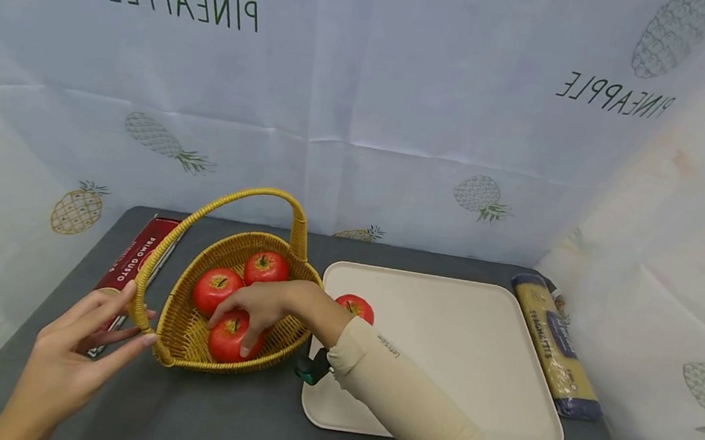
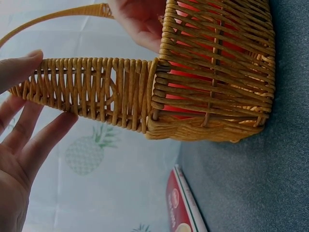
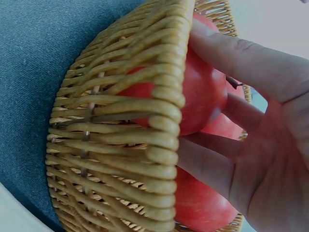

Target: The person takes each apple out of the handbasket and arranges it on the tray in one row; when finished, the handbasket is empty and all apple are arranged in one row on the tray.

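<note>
Two bare hands work at a yellow wicker basket (image 1: 192, 342) on a dark grey table (image 1: 140, 414), and I see both from the person's side. The left hand (image 1: 73, 346) pinches the near base of the basket's arched handle (image 1: 267, 191): thumb on one edge of the woven band, fingertips on the other, the gap between them just the band's width. The right hand (image 1: 259, 303), at the left hand's 3 o'clock, reaches inside the basket, its thumb and fingers curved round the front red apple (image 1: 225, 342); whether that apple is lifted, I cannot tell.

From the gripped apple, the back-left apple (image 1: 212, 293) sits at 11 o'clock and the back-right apple (image 1: 266, 268) at 1 o'clock, both in the basket. A fourth apple (image 1: 354, 305) is between 2 and 3 o'clock, on the left part of a cream rectangular tray (image 1: 447, 361), partly hidden by the right forearm in its beige sleeve (image 1: 413, 393). Beyond the tray, at 3 o'clock, lies a spaghetti packet (image 1: 558, 350). At 10 o'clock, past the handle, is a red Primo Gusto box (image 1: 138, 250).
</note>
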{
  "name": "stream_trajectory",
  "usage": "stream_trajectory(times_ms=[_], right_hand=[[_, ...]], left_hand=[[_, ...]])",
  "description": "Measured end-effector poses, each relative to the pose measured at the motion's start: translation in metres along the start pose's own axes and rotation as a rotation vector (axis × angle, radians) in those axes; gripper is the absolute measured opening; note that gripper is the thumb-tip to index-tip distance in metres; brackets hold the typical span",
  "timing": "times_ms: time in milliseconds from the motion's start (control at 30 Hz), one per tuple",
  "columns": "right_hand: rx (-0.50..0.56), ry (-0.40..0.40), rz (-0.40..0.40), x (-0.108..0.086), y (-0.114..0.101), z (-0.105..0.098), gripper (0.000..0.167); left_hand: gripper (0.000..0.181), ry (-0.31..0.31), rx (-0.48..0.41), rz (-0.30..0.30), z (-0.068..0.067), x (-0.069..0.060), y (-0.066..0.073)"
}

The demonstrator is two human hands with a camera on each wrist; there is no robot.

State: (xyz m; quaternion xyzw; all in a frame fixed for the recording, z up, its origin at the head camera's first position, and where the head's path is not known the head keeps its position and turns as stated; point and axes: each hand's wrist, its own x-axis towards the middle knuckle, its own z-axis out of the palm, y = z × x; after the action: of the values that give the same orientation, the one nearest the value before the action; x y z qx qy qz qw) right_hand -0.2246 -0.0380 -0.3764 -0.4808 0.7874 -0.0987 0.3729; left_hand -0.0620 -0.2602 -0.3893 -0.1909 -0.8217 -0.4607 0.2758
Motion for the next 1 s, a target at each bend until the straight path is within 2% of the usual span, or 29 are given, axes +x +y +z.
stream_trajectory(times_ms=[67,167,300,400,600,733,1000], right_hand=[[-0.002,0.003,0.008,-0.001,0.0,0.001,0.068],[-0.007,0.007,0.005,-0.001,0.0,0.002,0.069],[-0.018,0.01,-0.013,0.0,0.001,0.002,0.07],[-0.012,0.009,-0.016,0.002,0.0,0.003,0.07],[0.008,0.007,-0.024,0.001,0.0,0.005,0.071],[0.02,0.014,-0.021,-0.001,0.002,0.004,0.073],[0.009,0.036,-0.049,-0.004,0.007,0.004,0.073]], left_hand=[[0.07,0.01,-0.033,0.031,0.001,0.0,-0.003],[0.075,0.02,-0.057,0.053,0.001,0.0,-0.005],[0.072,0.004,-0.003,0.005,-0.001,0.0,0.0],[0.087,-0.011,0.039,-0.025,-0.003,-0.001,0.004],[0.091,-0.022,0.048,-0.032,-0.004,-0.004,0.004],[0.094,-0.024,0.057,-0.052,-0.003,-0.002,0.005],[0.093,-0.019,0.07,-0.039,-0.001,0.003,0.006]])
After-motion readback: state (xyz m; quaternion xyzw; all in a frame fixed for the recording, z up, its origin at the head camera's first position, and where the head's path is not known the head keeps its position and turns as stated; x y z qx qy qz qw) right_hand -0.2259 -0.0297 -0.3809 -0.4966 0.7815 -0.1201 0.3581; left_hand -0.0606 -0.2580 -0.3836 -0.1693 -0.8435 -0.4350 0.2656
